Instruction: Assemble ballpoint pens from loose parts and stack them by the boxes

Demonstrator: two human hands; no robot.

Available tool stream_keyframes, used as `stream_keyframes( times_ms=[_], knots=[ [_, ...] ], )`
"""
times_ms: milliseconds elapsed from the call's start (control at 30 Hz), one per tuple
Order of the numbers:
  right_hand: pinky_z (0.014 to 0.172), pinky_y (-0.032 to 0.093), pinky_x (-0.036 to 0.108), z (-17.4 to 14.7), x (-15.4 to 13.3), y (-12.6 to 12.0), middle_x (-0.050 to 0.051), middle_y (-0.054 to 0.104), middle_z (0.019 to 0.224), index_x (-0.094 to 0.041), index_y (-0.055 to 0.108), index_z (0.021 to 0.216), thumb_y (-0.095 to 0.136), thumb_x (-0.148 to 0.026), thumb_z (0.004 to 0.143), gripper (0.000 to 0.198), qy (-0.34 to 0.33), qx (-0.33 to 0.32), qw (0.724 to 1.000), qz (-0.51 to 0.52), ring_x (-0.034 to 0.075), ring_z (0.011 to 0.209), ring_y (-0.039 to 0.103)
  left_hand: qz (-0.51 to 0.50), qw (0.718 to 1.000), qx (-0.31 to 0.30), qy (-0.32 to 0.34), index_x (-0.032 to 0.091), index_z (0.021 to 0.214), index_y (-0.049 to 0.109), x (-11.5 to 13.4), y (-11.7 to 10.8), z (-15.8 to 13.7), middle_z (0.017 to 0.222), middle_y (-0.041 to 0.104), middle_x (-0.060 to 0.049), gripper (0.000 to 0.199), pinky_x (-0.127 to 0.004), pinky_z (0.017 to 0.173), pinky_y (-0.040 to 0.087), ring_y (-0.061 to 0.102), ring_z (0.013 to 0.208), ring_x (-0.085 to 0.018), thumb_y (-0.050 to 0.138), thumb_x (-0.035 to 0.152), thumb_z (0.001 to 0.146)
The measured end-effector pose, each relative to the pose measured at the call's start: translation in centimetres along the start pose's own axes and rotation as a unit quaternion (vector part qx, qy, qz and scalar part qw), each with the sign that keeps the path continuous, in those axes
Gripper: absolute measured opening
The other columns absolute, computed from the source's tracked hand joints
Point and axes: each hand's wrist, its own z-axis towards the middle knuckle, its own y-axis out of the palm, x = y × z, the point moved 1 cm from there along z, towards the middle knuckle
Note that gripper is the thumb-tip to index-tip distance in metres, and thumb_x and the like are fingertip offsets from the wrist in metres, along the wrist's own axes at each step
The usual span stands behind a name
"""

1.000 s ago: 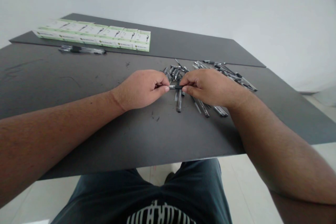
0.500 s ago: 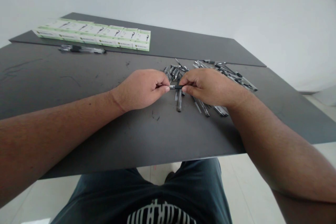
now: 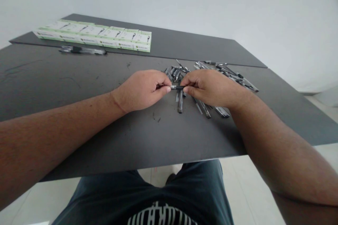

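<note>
Hardly anything has moved since a second ago; the left fingertips sit, at most, a touch nearer the right ones. Between them lies a pen (image 3: 177,87), roughly level and in line with the near edge of the table (image 3: 126,137), about midway between that edge and the far one. Its visible stretch is short: pale and shiny toward the left, black toward the right.

Both hands are closed to a narrow pinch. Left hand (image 3: 144,89) grips the pale end between thumb and finger; right hand (image 3: 212,87) grips the black end likewise, above a scattered heap of pens (image 3: 205,109) right of the table's middle. A small bundle of pens (image 3: 81,50) lies toward the far left corner, just before a row of green and white boxes (image 3: 97,38).

Fingertips cover both ends of the pen, and I cannot tell whether it touches the heap. The right hand hides part of that heap. Print on the boxes is too small to read.
</note>
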Motion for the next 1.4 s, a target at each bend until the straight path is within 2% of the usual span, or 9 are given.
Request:
stream_keyframes(
  times_ms=[267,433,567,667,800,900,1100,1300,1400],
  knots=[
    [0.081,0.046,0.036,0.1,-0.4,-0.1,0.007,0.085,0.098,-0.022,0.089,0.121,0.059,-0.031,0.109,0.033,0.004,-0.028,1.0,-0.009,0.024,0.085,0.071,-0.019,1.0,0.0,0.024,0.022,0.136,0.084,0.3,0.0,-0.3,0.127,0.088,-0.01,0.041,-0.039,0.109,0.061,0.081,0.116,-0.028,0.062,0.038,0.106],
    [0.082,0.049,0.035,0.0,0.0,0.1,0.004,0.087,0.099,-0.024,0.086,0.125,0.067,-0.034,0.106,0.028,0.027,-0.009,0.999,0.04,0.023,0.086,0.074,-0.005,1.0,0.005,0.002,0.024,0.132,0.087,0.0,-0.1,0.0,0.124,0.09,-0.009,0.04,-0.04,0.107,0.06,0.082,0.117,-0.029,0.057,0.041,0.11],
    [0.08,0.051,0.036,0.0,0.5,0.1,0.002,0.085,0.093,-0.024,0.083,0.117,0.076,-0.033,0.099,0.021,0.065,0.026,0.996,0.058,0.023,0.083,0.074,-0.011,0.998,0.036,-0.043,0.024,0.127,0.089,-0.5,-0.2,0.2,0.117,0.091,-0.008,0.039,-0.039,0.097,0.061,0.083,0.107,-0.028,0.061,0.043,0.108],
    [0.078,0.05,0.035,0.1,0.7,0.0,0.002,0.083,0.092,-0.024,0.084,0.114,0.074,-0.031,0.099,0.019,0.083,0.047,0.994,0.044,0.023,0.082,0.074,-0.022,0.997,0.042,-0.059,0.024,0.126,0.089,-0.8,-0.2,0.2,0.113,0.091,-0.008,0.038,-0.038,0.092,0.06,0.083,0.101,-0.027,0.062,0.043,0.107],
    [0.08,0.048,0.035,0.2,0.6,-0.3,0.003,0.084,0.091,-0.022,0.084,0.109,0.066,-0.032,0.104,0.021,0.053,0.034,0.997,0.033,0.023,0.083,0.073,-0.041,0.997,0.045,-0.041,0.024,0.13,0.088,-0.7,-0.1,0.1,0.122,0.091,-0.009,0.039,-0.038,0.097,0.061,0.083,0.108,-0.027,0.064,0.044,0.106],
    [0.081,0.048,0.035,0.2,0.6,-0.3,0.004,0.084,0.09,-0.022,0.082,0.103,0.06,-0.034,0.108,0.026,0.027,0.017,0.998,0.05,0.023,0.084,0.073,-0.038,0.998,0.045,-0.032,0.025,0.129,0.087,-0.7,-0.2,0.0,0.119,0.091,-0.008,0.037,-0.037,0.095,0.061,0.083,0.105,-0.026,0.064,0.042,0.106],
    [0.073,0.047,0.033,0.1,1.0,0.0,0.0,0.081,0.089,-0.023,0.079,0.118,0.072,-0.034,0.101,0.022,0.07,0.035,0.994,0.078,0.021,0.075,0.069,-0.022,0.997,0.051,-0.054,0.025,0.123,0.09,-0.8,-0.3,0.0,0.11,0.091,-0.007,0.035,-0.036,0.091,0.06,0.082,0.099,-0.026,0.065,0.042,0.106],
    [0.081,0.05,0.035,0.2,1.0,-0.2,0.004,0.085,0.091,-0.021,0.081,0.107,0.059,-0.033,0.108,0.024,0.033,0.013,0.997,0.066,0.022,0.084,0.074,-0.052,0.996,0.06,-0.043,0.023,0.132,0.087,-0.8,-0.3,-0.1,0.121,0.091,-0.008,0.039,-0.037,0.097,0.062,0.084,0.103,-0.026,0.066,0.042,0.105],
    [0.081,0.05,0.035,0.2,1.1,-0.2,0.004,0.085,0.092,-0.021,0.081,0.111,0.061,-0.035,0.108,0.024,0.042,0.012,0.997,0.069,0.022,0.084,0.074,-0.046,0.997,0.056,-0.037,0.024,0.13,0.087,-0.7,-0.3,-0.1,0.121,0.091,-0.009,0.038,-0.038,0.098,0.063,0.084,0.107,-0.027,0.064,0.041,0.105]
  ],
)
